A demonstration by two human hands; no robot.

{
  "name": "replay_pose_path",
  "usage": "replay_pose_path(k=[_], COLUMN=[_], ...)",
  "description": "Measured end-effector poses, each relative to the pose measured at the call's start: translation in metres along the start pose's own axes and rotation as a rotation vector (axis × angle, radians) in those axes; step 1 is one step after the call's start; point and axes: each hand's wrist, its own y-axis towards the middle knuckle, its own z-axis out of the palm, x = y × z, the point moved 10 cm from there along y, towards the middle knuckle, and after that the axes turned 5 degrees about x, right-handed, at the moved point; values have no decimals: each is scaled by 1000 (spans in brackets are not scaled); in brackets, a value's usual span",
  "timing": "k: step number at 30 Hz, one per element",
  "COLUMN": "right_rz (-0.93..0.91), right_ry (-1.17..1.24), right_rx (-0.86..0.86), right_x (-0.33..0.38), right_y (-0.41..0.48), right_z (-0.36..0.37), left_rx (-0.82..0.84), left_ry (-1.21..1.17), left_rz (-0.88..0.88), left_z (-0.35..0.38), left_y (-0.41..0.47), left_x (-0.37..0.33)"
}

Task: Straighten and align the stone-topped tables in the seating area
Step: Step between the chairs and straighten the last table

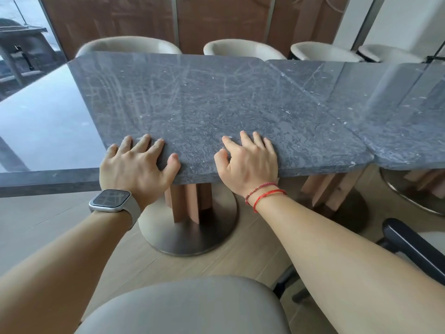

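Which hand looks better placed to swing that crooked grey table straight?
Left, probably. The left hand rests on the stone table at its near corner, giving leverage; the right hand presses mid-edge.

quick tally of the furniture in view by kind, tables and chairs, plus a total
stone-topped tables: 3
cream chairs: 5
dark chair: 1
total: 9

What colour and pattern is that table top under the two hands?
The table top is dark grey stone with pale veins and flecks; head view.
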Motion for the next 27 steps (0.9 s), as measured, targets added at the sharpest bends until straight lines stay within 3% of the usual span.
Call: replay_pose_path(k=[27], right_rz=[-23], right_ry=[25], right_rx=[62], right_x=[-2], right_y=[3], right_z=[0], left_rx=[124], left_ry=[-13], left_rz=[-74], left_z=[7], left_y=[-2], left_x=[4])
